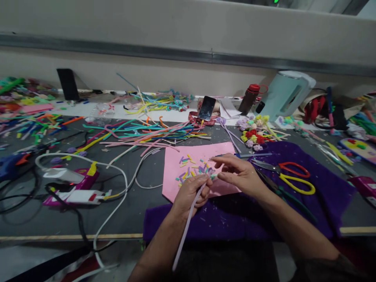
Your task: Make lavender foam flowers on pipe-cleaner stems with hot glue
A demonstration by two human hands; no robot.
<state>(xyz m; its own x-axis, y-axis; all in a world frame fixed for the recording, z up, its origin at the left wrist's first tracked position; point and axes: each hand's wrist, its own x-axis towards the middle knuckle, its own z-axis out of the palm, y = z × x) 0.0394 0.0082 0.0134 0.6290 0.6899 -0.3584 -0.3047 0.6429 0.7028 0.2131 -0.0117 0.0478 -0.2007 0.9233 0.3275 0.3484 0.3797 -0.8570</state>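
Looking down from head height at a cluttered grey craft table point(141, 172), two bare hands meet over a flat pink foam sheet point(188, 156). The left hand point(190, 194) is closed around a long, pale lilac pipe cleaner point(188, 223), fingers curled and pinching it near its upper end, while the rest of the stem trails down past the wrist toward the table edge. The right hand point(239, 174) reaches in from the other side, thumb and forefinger drawn close together at the stem's tip; whether they actually grip it is too small to tell. Holding the stem in both hands this way appears to steady it for fine work at its end.

Small, short, multicoloured pipe-cleaner offcuts point(194, 168) lie scattered on the pink sheet just beyond the fingers, so the sheet seems to serve as a catching mat. Beneath it spreads a deep purple felt cloth point(323, 184), on which red-and-yellow-handled scissors point(293, 178) rest just to the right of the right hand, within easy reach. Farther back lies a loose heap of long coloured pipe cleaners point(147, 133) and a cluster of finished fuzzy flowers point(255, 133). At left, a pink glue gun point(76, 188) lies among white and black cables. A dark phone point(206, 108) leans propped upright near the wall.
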